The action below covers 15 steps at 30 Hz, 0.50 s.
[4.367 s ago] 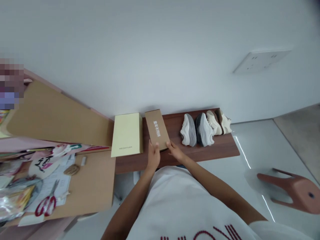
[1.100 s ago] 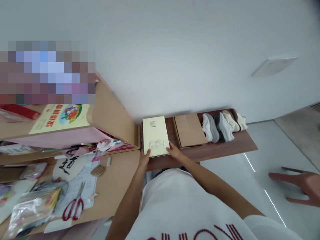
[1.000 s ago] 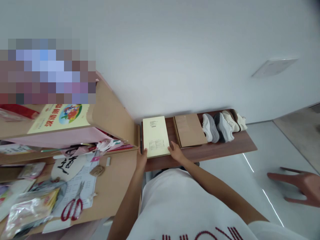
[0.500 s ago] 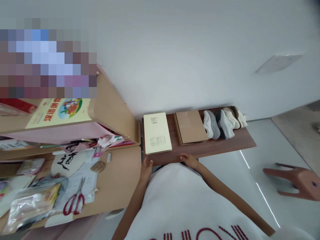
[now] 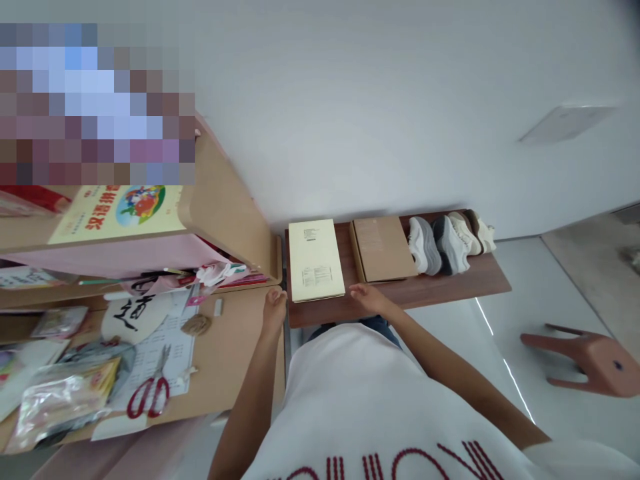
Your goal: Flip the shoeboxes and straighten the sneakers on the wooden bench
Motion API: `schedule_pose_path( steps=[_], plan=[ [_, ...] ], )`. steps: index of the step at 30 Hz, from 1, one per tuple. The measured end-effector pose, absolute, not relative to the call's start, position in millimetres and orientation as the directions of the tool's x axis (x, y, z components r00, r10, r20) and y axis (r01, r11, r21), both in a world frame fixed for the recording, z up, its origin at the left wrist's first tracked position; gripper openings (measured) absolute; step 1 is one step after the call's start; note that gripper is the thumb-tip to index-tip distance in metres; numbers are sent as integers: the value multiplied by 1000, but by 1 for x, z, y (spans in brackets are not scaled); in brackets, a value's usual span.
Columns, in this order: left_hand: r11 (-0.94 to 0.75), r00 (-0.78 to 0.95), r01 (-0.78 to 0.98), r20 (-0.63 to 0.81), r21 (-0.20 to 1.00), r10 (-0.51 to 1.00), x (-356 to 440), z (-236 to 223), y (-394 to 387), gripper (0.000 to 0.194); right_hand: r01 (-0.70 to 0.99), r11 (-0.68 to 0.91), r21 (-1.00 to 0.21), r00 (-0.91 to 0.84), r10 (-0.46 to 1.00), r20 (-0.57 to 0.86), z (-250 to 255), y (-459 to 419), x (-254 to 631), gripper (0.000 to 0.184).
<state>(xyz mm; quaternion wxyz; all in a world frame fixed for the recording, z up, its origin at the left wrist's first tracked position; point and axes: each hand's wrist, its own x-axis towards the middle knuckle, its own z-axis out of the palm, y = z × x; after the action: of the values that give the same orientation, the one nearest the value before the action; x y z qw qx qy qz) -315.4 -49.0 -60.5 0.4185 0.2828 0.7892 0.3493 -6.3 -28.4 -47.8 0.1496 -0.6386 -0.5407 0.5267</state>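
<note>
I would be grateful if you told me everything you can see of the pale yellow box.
The pale yellow box looks like flat, smooth cardboard, closed, with small dark print near its far edge and a larger printed block toward its near edge. It lies flat on the left part of the dark wooden bench, its far edge near the wall. Neither hand visibly touches it.

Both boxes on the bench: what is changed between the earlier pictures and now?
The brown box, held at first, now lies flat, further right, next to the shoes. The cream box shows small print on top, not the brand name. The left hand and right hand have let it go. The shoes stayed put.
</note>
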Motion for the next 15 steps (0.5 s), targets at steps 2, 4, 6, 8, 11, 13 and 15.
schedule_pose_path(
  steps=[2, 4, 6, 8, 11, 13, 15],
  plan=[
    [605, -501, 112, -481, 789, 719, -318, -60, -42, 50, 544, -358, -758, -138, 854, -502, -46, -21, -12, 32],
    [593, -484, 82, -488, 801, 726, -320, -61, -35, 48, 556, -352, -753, -119, 863, -491, -46, -14, -18, 39],
    [565, -442, 69, -482, 822, 756, -321, -62, -29, 49, 574, -345, -743, -89, 875, -475, -45, -7, -25, 49],
    [545, -401, 55, -481, 836, 779, -320, -64, -24, 53, 599, -336, -727, -70, 883, -465, -45, 1, -32, 59],
    [543, -354, 15, -504, 839, 788, -316, -67, -16, 64, 637, -346, -689, -44, 876, -481, -43, 12, -42, 71],
    [557, -324, -26, -534, 830, 781, -313, -71, -12, 71, 648, -356, -673, -34, 870, -492, -43, 17, -49, 79],
    [572, -303, -56, -560, 818, 771, -308, -75, -8, 76, 646, -366, -670, -25, 866, -499, -45, 19, -55, 85]
  ],
)
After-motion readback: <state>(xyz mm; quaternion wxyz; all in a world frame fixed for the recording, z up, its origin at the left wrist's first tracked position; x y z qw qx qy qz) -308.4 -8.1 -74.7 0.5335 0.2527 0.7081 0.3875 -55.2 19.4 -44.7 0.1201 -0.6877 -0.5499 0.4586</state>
